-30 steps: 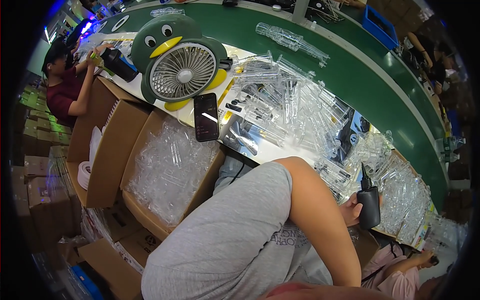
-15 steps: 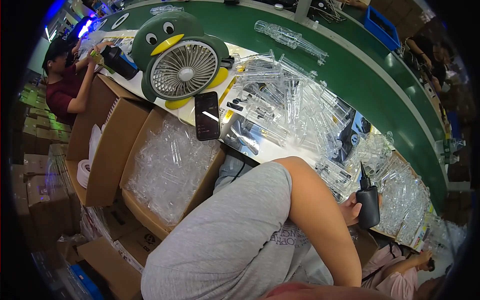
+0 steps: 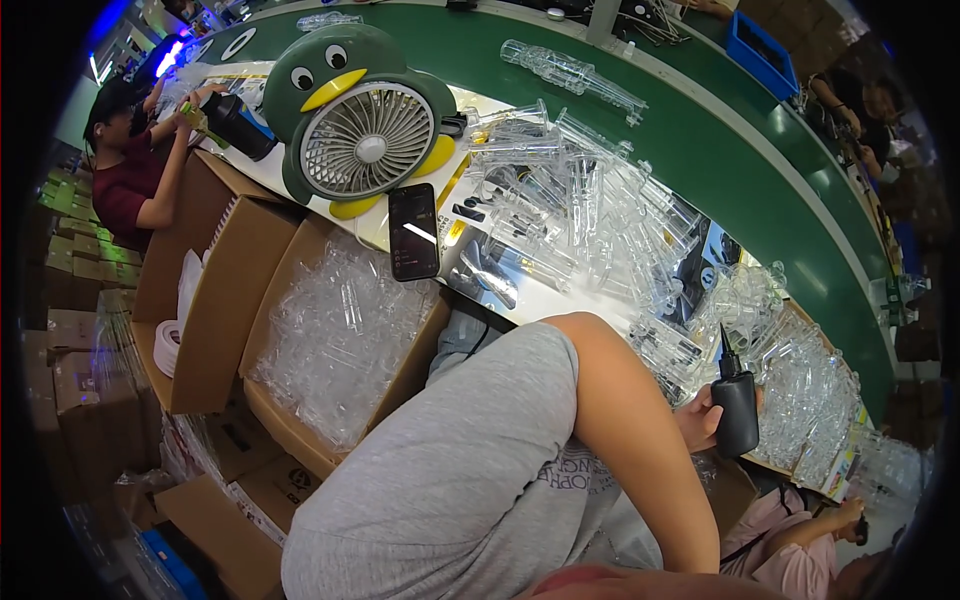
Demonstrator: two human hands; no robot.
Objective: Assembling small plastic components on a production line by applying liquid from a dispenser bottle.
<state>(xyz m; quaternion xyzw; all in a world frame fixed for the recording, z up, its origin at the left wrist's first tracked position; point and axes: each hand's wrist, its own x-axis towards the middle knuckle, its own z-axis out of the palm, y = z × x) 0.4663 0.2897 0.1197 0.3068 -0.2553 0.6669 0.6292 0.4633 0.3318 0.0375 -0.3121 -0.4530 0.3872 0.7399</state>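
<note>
My left arm, in a grey sleeve (image 3: 430, 460), bends sharply at the elbow. Its bare forearm (image 3: 640, 440) runs back to the lower edge, and the hand itself is out of sight. Past that forearm, my right hand (image 3: 697, 425) grips a black squeeze bottle (image 3: 736, 413) with a thin pointed nozzle tilted slightly left. Part of this hand and its arm are hidden behind the left forearm. Beyond the bottle lie clear plastic tube-like parts (image 3: 590, 205), heaped on printed sheets on the table. A denser pile of clear parts (image 3: 810, 400) lies right of the bottle.
A green penguin-shaped fan (image 3: 360, 120) stands by a phone (image 3: 414, 232). An open carton (image 3: 285, 400) of clear parts sits left, near a tape roll (image 3: 168, 347). Another clear part (image 3: 575, 78) lies on the green table (image 3: 720, 150). Co-workers (image 3: 150, 170) sit left and lower right.
My left elbow and forearm have shifted slightly left. The black bottle stays in my right hand, almost unmoved.
</note>
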